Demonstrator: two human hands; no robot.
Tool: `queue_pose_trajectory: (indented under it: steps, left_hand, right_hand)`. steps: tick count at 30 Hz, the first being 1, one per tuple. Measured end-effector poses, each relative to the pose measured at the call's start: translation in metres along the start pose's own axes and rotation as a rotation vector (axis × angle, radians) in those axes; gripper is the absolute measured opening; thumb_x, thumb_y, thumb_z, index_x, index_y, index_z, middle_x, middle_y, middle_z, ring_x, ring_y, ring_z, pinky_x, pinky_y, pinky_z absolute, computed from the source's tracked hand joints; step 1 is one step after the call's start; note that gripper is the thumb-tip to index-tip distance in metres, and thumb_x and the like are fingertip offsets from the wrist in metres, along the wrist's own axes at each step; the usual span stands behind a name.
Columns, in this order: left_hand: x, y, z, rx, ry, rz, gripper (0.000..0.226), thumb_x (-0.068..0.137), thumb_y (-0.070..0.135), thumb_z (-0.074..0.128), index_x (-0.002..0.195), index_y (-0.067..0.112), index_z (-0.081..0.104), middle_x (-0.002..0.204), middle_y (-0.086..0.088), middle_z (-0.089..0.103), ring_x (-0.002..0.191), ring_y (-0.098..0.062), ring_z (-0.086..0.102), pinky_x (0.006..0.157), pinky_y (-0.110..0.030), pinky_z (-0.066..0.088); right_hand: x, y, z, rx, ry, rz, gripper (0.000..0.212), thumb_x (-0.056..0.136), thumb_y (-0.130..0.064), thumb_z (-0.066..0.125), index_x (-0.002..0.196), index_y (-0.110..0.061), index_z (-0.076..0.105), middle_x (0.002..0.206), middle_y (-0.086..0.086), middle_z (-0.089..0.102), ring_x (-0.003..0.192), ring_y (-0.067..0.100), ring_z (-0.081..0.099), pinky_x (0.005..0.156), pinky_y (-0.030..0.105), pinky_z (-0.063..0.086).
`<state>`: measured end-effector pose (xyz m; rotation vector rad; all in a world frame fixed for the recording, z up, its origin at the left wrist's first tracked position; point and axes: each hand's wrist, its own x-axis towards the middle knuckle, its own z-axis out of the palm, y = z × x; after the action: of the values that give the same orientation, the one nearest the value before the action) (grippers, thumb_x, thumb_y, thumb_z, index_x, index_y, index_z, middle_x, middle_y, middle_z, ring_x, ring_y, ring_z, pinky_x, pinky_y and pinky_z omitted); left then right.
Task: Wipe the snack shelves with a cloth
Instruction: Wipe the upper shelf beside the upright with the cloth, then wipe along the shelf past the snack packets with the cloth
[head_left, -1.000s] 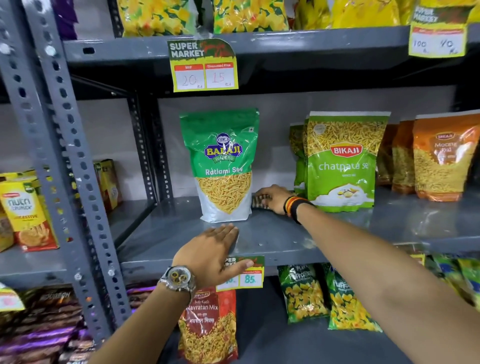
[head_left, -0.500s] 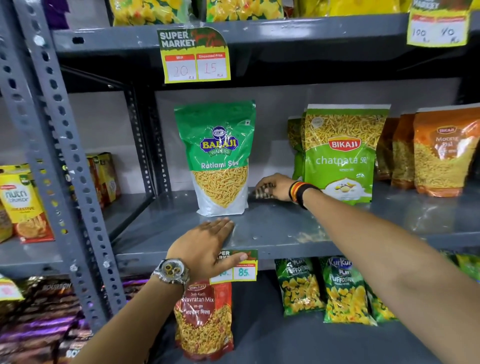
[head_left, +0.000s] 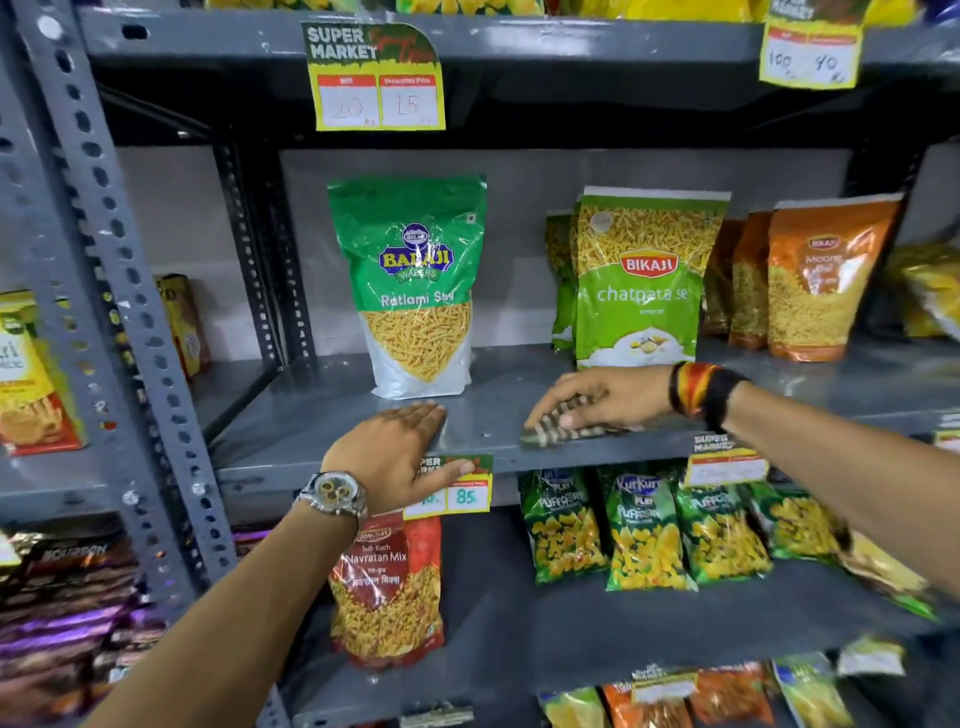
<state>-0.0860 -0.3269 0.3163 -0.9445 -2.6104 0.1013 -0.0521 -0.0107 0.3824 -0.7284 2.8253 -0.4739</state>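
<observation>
A grey metal snack shelf (head_left: 498, 410) runs across the middle of the view. My right hand (head_left: 602, 397) presses a dark striped cloth (head_left: 550, 428) flat onto the shelf near its front edge, in front of the green Bikaji pouch (head_left: 641, 280). My left hand (head_left: 400, 452), with a watch on the wrist, lies flat with fingers spread on the shelf's front lip, just below the green Balaji pouch (head_left: 415, 280), and holds nothing.
Orange pouches (head_left: 821, 280) stand at the right of the same shelf. Below hang a red Navratan Mix bag (head_left: 389, 587) and green Puffcorn packs (head_left: 644, 535). A perforated grey upright (head_left: 130, 291) stands at left, with biscuit boxes (head_left: 31, 379) beyond. Price tags (head_left: 376, 80) hang from the shelf above.
My right hand has dragged the cloth from the back of the shelf, between the two green pouches, toward the front edge. My left hand has stayed on the shelf lip.
</observation>
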Motion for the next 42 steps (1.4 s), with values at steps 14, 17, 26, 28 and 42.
queue_pose_trajectory:
  steps: [14,17,26,28,42]
  left_hand:
    - [-0.003,0.000,-0.006,-0.007,-0.018,0.034,0.093,0.093,0.078,0.027,0.155,0.010,0.035,0.162,-0.008,0.037,0.146,-0.025,0.039,0.117,-0.038,0.034]
    - [0.000,0.002,-0.008,0.006,-0.026,0.025,0.091,0.092,0.079,0.028,0.152,0.010,0.039,0.159,-0.009,0.043,0.141,-0.028,0.046,0.112,-0.041,0.040]
    - [0.046,0.083,-0.007,0.015,0.016,0.040,0.095,0.090,0.081,0.033,0.155,0.012,0.035,0.159,-0.008,0.042,0.143,-0.027,0.043,0.114,-0.039,0.036]
    - [0.050,0.089,-0.001,0.004,0.012,0.005,0.095,0.090,0.082,0.029,0.157,0.014,0.034,0.162,-0.006,0.039,0.146,-0.025,0.039,0.117,-0.037,0.033]
    - [0.050,0.091,0.008,-0.014,0.028,-0.063,0.097,0.086,0.085,0.023,0.157,0.020,0.035,0.163,0.000,0.038,0.148,-0.020,0.037,0.120,-0.037,0.029]
  right_hand:
    - [-0.077,-0.010,0.014,0.082,0.174,0.208,0.029,0.099,-0.030,0.053,0.124,-0.041,0.063,0.119,-0.020,0.057,0.103,-0.007,0.058,0.088,0.019,0.046]
    - [-0.095,0.011,-0.014,0.085,0.360,0.246,0.031,0.100,-0.024,0.052,0.125,-0.038,0.062,0.134,-0.012,0.056,0.114,-0.004,0.056,0.104,0.030,0.044]
    - [-0.016,0.070,-0.025,-0.144,0.546,0.313,0.032,0.093,-0.022,0.058,0.114,-0.043,0.067,0.109,0.003,0.058,0.111,0.031,0.058,0.096,0.042,0.047]
    - [-0.004,0.082,-0.022,-0.237,0.559,0.317,0.030,0.092,-0.028,0.059,0.115,-0.044,0.067,0.107,-0.001,0.056,0.110,0.031,0.059,0.092,0.045,0.050]
    - [-0.118,0.093,-0.017,0.014,0.170,0.029,0.029,0.098,-0.033,0.054,0.125,-0.040,0.062,0.107,-0.024,0.054,0.098,-0.008,0.052,0.089,0.016,0.041]
